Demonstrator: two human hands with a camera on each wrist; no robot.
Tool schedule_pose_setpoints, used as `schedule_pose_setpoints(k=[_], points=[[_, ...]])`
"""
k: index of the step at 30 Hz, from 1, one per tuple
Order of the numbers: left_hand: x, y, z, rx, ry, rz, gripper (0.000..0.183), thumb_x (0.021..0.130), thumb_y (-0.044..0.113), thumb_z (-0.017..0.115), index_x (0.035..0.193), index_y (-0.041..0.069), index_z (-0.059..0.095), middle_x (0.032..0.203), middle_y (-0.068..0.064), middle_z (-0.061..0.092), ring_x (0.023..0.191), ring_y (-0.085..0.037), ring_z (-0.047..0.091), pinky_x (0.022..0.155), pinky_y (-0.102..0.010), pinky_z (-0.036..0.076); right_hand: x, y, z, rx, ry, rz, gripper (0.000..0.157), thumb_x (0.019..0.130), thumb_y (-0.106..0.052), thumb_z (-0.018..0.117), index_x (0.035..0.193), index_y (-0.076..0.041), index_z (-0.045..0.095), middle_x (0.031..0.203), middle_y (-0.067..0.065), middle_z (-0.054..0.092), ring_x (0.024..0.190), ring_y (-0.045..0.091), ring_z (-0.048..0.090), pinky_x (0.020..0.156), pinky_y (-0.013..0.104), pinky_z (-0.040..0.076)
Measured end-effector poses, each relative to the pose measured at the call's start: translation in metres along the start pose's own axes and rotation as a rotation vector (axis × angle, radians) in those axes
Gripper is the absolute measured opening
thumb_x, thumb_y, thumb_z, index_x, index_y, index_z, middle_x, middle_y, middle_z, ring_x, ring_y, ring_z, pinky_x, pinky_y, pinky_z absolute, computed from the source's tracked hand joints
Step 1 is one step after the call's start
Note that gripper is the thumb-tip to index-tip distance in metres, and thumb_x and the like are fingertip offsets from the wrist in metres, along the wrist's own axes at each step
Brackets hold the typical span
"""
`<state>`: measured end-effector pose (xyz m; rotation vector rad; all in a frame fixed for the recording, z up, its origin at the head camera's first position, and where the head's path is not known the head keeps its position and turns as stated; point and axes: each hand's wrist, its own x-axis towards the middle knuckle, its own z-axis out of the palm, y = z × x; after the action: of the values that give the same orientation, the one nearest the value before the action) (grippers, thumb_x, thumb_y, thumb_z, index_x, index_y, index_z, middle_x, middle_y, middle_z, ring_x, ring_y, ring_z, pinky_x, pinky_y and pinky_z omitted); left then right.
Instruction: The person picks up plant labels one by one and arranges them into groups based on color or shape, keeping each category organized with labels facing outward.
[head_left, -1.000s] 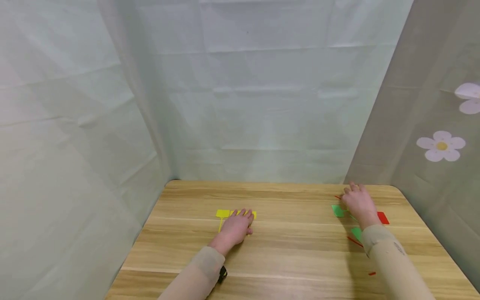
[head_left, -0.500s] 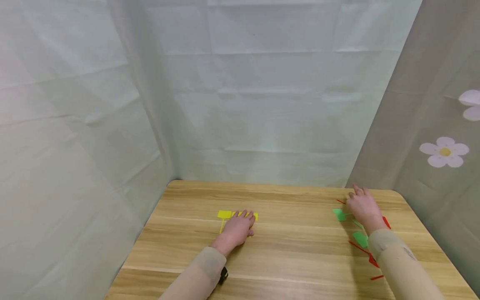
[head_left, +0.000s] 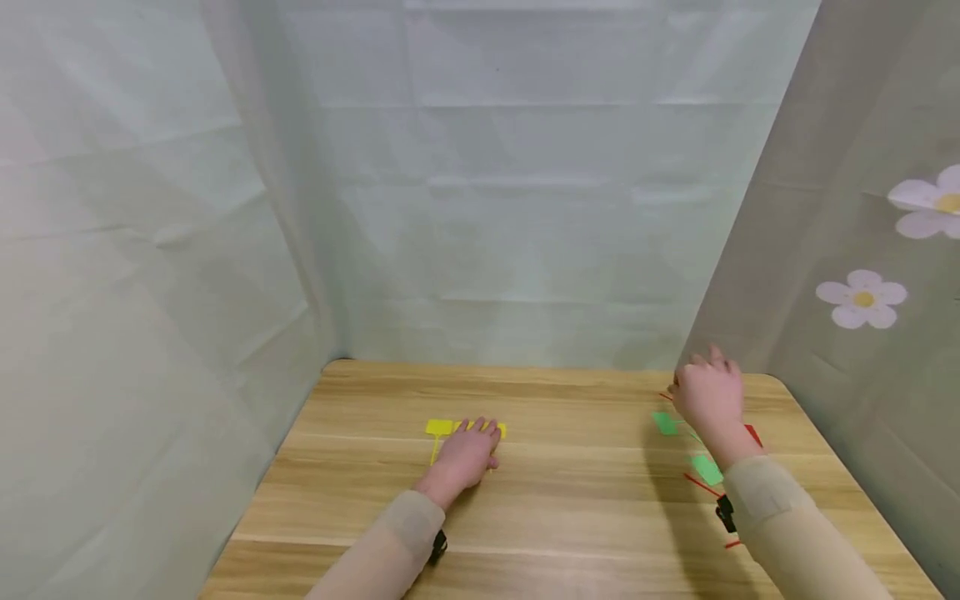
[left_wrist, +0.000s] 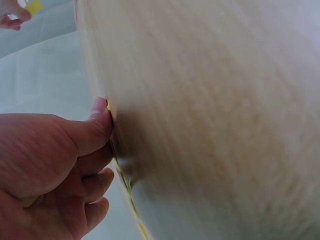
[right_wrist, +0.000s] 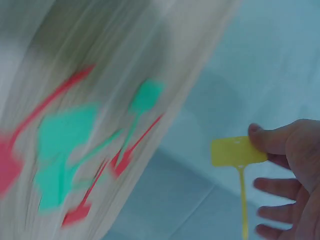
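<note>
Two yellow flag-shaped cable tie tags, one of them plainly visible (head_left: 439,427), lie side by side on the table. My left hand (head_left: 467,457) rests palm down over the right part of this yellow row, fingers stretched forward; in the left wrist view its fingertips press at the tabletop beside the yellow strips. Raised over the far right of the table, my right hand (head_left: 708,396) pinches another yellow cable tie tag (right_wrist: 232,151) by its flat end between thumb and forefinger. That tag's thin strap (right_wrist: 243,205) hangs straight down, while the other fingers are spread. In the head view the hand hides this tag.
Green tags (head_left: 707,469) and red tags (head_left: 753,434) lie scattered on the wooden table (head_left: 570,500) beneath my right forearm. Some are hidden by the sleeve. A pale cloth wall (head_left: 525,233) stands behind the table, and a flowered cloth (head_left: 862,298) hangs at the right.
My right hand has lifted off the tabletop, and its shadow has moved out to the left. A dark wrist band now shows under the right sleeve. The left hand stays in place.
</note>
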<state>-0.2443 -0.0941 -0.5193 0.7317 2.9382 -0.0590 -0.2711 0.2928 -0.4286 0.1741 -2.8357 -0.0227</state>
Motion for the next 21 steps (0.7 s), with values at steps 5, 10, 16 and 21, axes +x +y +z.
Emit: schedule_pose_setpoints(k=[5, 10, 16, 21], points=[[0.001, -0.002, -0.002, -0.002, 0.010, -0.001, 0.056, 0.095, 0.033, 0.066, 0.144, 0.009, 0.054, 0.151, -0.007, 0.048, 0.140, -0.028, 0.041, 0.116, -0.046, 0.030, -0.001, -0.040, -0.007, 0.167, -0.031, 0.118, 0.018, 0.091, -0.025, 0.069, 0.081, -0.013, 0.077, 0.084, 0.010, 0.068, 0.096, 0.046, 0.057, 0.075, 0.061, 0.047], [0.002, -0.002, -0.002, -0.012, 0.002, -0.007, 0.056, 0.096, 0.033, 0.065, 0.145, 0.009, 0.053, 0.152, -0.006, 0.047, 0.141, -0.027, 0.040, 0.117, -0.045, 0.029, 0.005, -0.075, -0.007, 0.363, -0.208, 0.218, 0.031, 0.096, -0.035, 0.058, 0.107, -0.011, 0.075, 0.103, 0.012, 0.072, 0.073, 0.029, 0.063, 0.054, 0.043, 0.048], [0.004, 0.001, 0.001, -0.033, -0.015, -0.016, 0.056, 0.096, 0.032, 0.066, 0.145, 0.009, 0.053, 0.152, -0.006, 0.046, 0.142, -0.027, 0.039, 0.117, -0.046, 0.028, 0.005, -0.108, 0.008, 0.521, -0.297, 0.260, 0.039, 0.097, -0.037, 0.052, 0.065, -0.015, 0.055, 0.058, -0.002, 0.044, 0.048, 0.013, 0.032, 0.043, 0.028, 0.027], [0.003, 0.002, 0.001, -0.033, -0.013, -0.019, 0.056, 0.095, 0.032, 0.066, 0.145, 0.009, 0.053, 0.152, -0.006, 0.046, 0.142, -0.027, 0.040, 0.117, -0.045, 0.028, 0.001, -0.132, 0.023, 0.655, -0.320, 0.262, 0.051, 0.100, -0.041, 0.052, 0.057, -0.018, 0.037, 0.050, -0.005, 0.027, 0.045, 0.012, 0.020, 0.043, 0.027, 0.020]])
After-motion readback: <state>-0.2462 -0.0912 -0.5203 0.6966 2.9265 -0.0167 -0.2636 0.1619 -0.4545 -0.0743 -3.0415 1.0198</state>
